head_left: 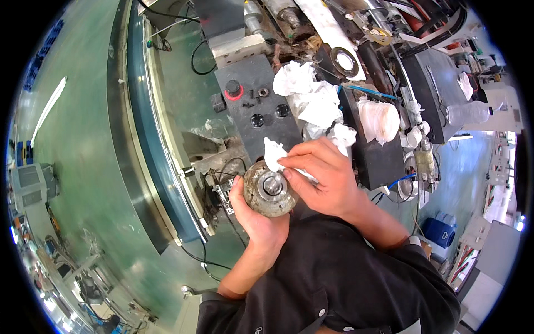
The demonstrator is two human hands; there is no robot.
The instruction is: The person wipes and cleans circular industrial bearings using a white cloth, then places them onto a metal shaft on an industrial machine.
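My left hand (pixel 258 222) is closed around a round, worn metal flange (pixel 256 197) with a shiny bore in its middle, cradling it from below and the left. Between the thumb and fingers of my right hand (pixel 325 178) is pinched a small piece of white tissue (pixel 272 151), which hangs over the flange's far edge. The right fingertips are close above the flange's rim. Just beyond the flange is a dark grey metal plate (pixel 253 119), with a black knob (pixel 233 88) on a red ring and a few small screws on it.
Crumpled white tissues (pixel 314 103) lie beside the plate, left of a white roll (pixel 379 121). A metal ring (pixel 344 61) rests on a white strip farther back. A clear plastic bottle (pixel 468 113) lies at the right. On the left runs a long machine rail (pixel 150 133); cables dangle near it.
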